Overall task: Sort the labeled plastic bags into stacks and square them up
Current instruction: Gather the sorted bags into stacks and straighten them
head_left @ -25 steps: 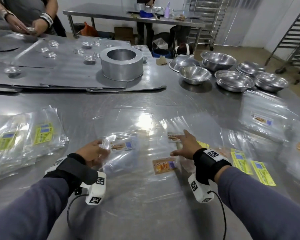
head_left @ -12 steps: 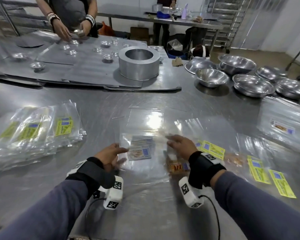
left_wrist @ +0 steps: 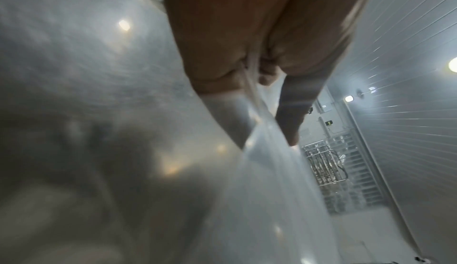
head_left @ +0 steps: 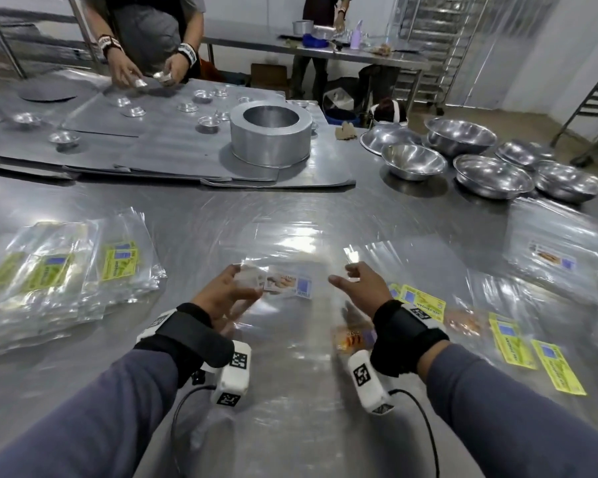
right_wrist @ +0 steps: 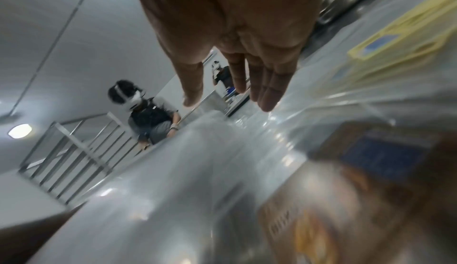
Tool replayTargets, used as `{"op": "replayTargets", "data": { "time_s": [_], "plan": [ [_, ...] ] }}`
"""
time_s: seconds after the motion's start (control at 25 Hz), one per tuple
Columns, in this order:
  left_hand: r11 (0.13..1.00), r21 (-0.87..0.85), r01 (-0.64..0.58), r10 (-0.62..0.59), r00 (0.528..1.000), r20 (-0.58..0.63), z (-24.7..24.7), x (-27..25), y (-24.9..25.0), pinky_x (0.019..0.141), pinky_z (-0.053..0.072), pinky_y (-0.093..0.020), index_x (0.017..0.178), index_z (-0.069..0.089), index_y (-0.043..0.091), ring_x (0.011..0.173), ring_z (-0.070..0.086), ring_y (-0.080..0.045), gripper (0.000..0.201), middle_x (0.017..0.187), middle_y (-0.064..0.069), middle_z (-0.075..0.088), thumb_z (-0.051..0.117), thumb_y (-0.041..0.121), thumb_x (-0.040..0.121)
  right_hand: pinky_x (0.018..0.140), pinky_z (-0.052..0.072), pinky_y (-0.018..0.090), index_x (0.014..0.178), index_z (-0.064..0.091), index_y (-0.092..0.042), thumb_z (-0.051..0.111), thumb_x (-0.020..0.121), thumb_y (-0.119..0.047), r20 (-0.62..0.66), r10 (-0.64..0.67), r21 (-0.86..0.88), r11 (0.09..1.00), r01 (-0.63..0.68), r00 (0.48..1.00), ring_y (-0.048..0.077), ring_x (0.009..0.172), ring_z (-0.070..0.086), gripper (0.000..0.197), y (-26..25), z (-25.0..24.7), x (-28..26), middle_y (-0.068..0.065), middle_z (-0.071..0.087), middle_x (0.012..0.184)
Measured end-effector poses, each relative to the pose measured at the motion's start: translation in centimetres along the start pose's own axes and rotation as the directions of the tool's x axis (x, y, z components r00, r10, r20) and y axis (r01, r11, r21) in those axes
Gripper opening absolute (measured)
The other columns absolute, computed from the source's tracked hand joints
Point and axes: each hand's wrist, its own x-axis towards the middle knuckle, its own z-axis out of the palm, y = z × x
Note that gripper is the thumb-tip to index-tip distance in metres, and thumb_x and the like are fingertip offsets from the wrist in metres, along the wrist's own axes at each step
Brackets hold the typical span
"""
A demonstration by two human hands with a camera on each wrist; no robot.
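My left hand [head_left: 246, 284] pinches the left edge of a clear plastic bag [head_left: 290, 305] whose orange-and-blue label [head_left: 289, 282] faces up at the table's middle. In the left wrist view the left hand [left_wrist: 247, 76] has thumb and fingers closed on the bag [left_wrist: 272, 190]. My right hand [head_left: 346, 276] hovers just right of that bag with relaxed fingers, and in the right wrist view the right hand [right_wrist: 222, 96] holds nothing. Another orange-labelled bag [head_left: 351, 336] lies under my right wrist. A stack of green-labelled bags [head_left: 59, 270] lies at the left, and yellow-labelled bags [head_left: 511, 343] are spread at the right.
More orange-labelled bags [head_left: 553, 260] lie at the far right. Several steel bowls [head_left: 491, 174] stand at the back right. A round metal tin [head_left: 270, 132] sits on flat metal sheets [head_left: 173, 153] behind. Another person's hands [head_left: 128, 70] handle small tins at the back left.
My right hand has come off the bags and now hovers to the right. My left hand kept its hold and brought the orange-labelled bag to the middle.
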Motion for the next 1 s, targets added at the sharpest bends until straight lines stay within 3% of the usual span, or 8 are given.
{"op": "replayTargets", "data": {
  "time_s": [0.2, 0.36, 0.44, 0.56, 0.64, 0.76, 0.92, 1.0],
  "plan": [
    [0.990, 0.018, -0.142, 0.136, 0.970, 0.201, 3.5, 0.0, 3.9, 0.061, 0.058, -0.029, 0.114, 0.046, 0.022, 0.073, 0.070, -0.016, 0.050, 0.083, -0.005, 0.074, 0.064, -0.007, 0.078, 0.056, 0.055, 0.027, 0.099, 0.057, -0.007, 0.054, 0.089, -0.045, 0.285, 0.143, 0.566, 0.773, -0.287, 0.948, 0.016, 0.060, 0.063, 0.039, -0.9, -4.6, -0.5, 0.007, 0.062, 0.084],
    [0.981, 0.039, -0.191, 0.163, 0.912, 0.376, 8.5, 0.5, 5.3, 0.074, 0.058, -0.033, 0.111, 0.050, 0.013, 0.093, 0.070, -0.023, 0.081, 0.102, -0.010, 0.072, 0.092, 0.034, 0.045, 0.070, 0.059, 0.030, 0.103, 0.057, -0.003, 0.065, 0.081, -0.015, 0.221, 0.015, 0.714, 0.678, -0.172, 0.975, 0.022, 0.077, 0.070, 0.026, -0.4, -8.0, 0.1, 0.016, 0.068, 0.100],
    [0.991, -0.009, -0.136, 0.128, 0.907, 0.401, 11.5, 1.0, 5.6, 0.078, 0.057, -0.036, 0.113, 0.055, 0.011, 0.096, 0.068, -0.025, 0.060, 0.109, -0.013, 0.069, 0.072, 0.050, 0.071, 0.060, 0.057, 0.028, 0.093, 0.054, -0.010, 0.060, 0.083, 0.002, 0.108, 0.017, 0.741, 0.665, -0.092, 0.994, 0.019, 0.066, 0.070, 0.017, 0.9, -10.2, 0.4, 0.012, 0.068, 0.088],
    [0.990, -0.048, -0.136, 0.144, 0.921, 0.362, 15.7, 2.3, 5.6, 0.066, 0.058, -0.032, 0.115, 0.052, 0.012, 0.080, 0.071, -0.019, 0.021, 0.103, -0.008, 0.069, 0.046, 0.014, 0.095, 0.050, 0.057, 0.030, 0.096, 0.054, -0.013, 0.051, 0.084, 0.014, 0.044, 0.035, 0.809, 0.586, -0.056, 0.998, 0.021, 0.057, 0.069, 0.029, 3.6, -14.3, 0.2, 0.009, 0.071, 0.071],
    [0.984, -0.020, -0.175, 0.171, 0.922, 0.348, 19.1, 3.3, 5.2, 0.055, 0.055, -0.026, 0.118, 0.048, 0.019, 0.069, 0.069, -0.014, 0.037, 0.099, -0.007, 0.067, 0.054, -0.002, 0.087, 0.051, 0.058, 0.031, 0.099, 0.054, -0.014, 0.048, 0.085, 0.015, 0.053, 0.036, 0.831, 0.553, -0.064, 0.998, 0.021, 0.057, 0.069, 0.033, 5.8, -17.7, 0.1, 0.009, 0.072, 0.070],
    [0.978, 0.021, -0.207, 0.189, 0.927, 0.324, 25.1, 4.3, 4.7, 0.062, 0.052, -0.027, 0.114, 0.048, 0.028, 0.071, 0.068, -0.013, 0.053, 0.097, -0.005, 0.067, 0.071, 0.003, 0.073, 0.049, 0.057, 0.031, 0.099, 0.053, -0.017, 0.049, 0.085, 0.014, 0.053, 0.067, 0.864, 0.498, -0.079, 0.996, 0.023, 0.059, 0.070, 0.033, 9.0, -23.2, 0.4, 0.011, 0.072, 0.074],
    [0.987, 0.045, -0.157, 0.136, 0.944, 0.302, 33.5, 6.9, 4.3, 0.063, 0.056, -0.032, 0.109, 0.048, 0.014, 0.084, 0.064, -0.023, 0.031, 0.096, -0.003, 0.065, 0.064, 0.024, 0.085, 0.053, 0.057, 0.029, 0.117, 0.048, -0.008, 0.055, 0.084, 0.010, 0.025, 0.108, 0.830, 0.551, -0.081, 0.994, 0.022, 0.064, 0.071, 0.038, 13.0, -29.2, 1.7, 0.013, 0.072, 0.084],
    [0.991, 0.071, -0.111, 0.083, 0.947, 0.310, 38.4, 8.6, 4.2, 0.058, 0.059, -0.034, 0.120, 0.043, 0.009, 0.085, 0.063, -0.027, 0.035, 0.100, -0.008, 0.064, 0.059, 0.010, 0.089, 0.051, 0.056, 0.028, 0.105, 0.052, -0.002, 0.053, 0.083, 0.014, 0.002, 0.141, 0.812, 0.578, -0.083, 0.990, 0.024, 0.064, 0.071, 0.028, 14.8, -32.3, 2.3, 0.017, 0.071, 0.085]
  ]
}}
